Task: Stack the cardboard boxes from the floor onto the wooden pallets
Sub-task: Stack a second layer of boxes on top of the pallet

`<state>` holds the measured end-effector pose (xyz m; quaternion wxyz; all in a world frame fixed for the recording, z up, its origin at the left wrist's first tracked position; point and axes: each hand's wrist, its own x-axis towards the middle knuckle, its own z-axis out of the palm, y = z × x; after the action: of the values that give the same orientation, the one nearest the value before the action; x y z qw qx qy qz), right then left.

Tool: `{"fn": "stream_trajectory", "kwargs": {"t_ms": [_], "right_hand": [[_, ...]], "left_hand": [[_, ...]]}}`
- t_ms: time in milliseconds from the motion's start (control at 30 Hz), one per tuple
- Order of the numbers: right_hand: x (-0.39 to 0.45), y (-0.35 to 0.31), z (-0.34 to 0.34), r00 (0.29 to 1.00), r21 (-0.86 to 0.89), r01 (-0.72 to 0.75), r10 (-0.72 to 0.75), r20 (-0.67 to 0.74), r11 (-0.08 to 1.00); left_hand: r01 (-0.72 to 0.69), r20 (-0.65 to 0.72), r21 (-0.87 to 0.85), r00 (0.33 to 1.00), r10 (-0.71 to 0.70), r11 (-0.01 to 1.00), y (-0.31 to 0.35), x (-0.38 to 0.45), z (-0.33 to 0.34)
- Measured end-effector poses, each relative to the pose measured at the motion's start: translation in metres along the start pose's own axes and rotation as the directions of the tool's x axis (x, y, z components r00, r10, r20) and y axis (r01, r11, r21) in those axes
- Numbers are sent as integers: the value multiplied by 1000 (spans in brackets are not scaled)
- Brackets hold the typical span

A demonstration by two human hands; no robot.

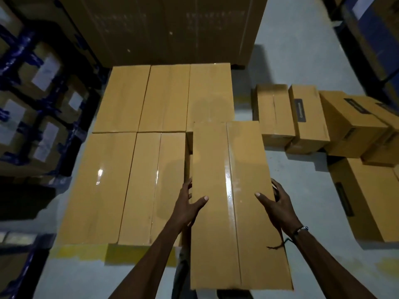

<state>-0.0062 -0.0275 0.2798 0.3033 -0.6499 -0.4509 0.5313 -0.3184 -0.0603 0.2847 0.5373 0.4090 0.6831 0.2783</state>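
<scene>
Gripping a long cardboard box [233,203] by its sides, the left hand [190,207] and right hand [276,205] hold it over the near right corner of the stacked boxes [138,134], thumbs on top.

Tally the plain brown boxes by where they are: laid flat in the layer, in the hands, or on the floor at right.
Laid boxes: 5
Held box, gripped by left hand and right hand: 1
Floor boxes: at least 5, pile cut off by the frame
Total: at least 11
</scene>
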Motion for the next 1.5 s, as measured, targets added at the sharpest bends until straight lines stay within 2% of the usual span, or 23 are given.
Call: {"fn": "stream_trajectory", "kwargs": {"t_ms": [200, 333, 633, 867, 1100, 1500], "right_hand": [[35, 29, 33, 997, 46, -61, 63, -45, 997], [54, 47, 53, 995, 42, -79, 82, -63, 996], [92, 84, 82, 993, 33, -98, 99, -58, 995], [118, 98, 98, 995, -13, -98, 98, -35, 995], [129, 113, 100, 994, -51, -111, 111, -9, 992], [149, 129, 105, 991, -59, -132, 132, 2, 990]], "left_hand": [[10, 54, 66, 998, -13, 998, -43, 62, -13], [-1, 41, 99, 999, -3, 995, -63, 88, -19], [7, -3, 401, 1000, -7, 916, -109, 135, -21], [14, -25, 438, 1000, -3, 899, -131, 151, -21], [5, -77, 513, 996, 39, 858, -147, 154, -15], [49, -249, 605, 960, 131, 795, -161, 157, 8]]}}
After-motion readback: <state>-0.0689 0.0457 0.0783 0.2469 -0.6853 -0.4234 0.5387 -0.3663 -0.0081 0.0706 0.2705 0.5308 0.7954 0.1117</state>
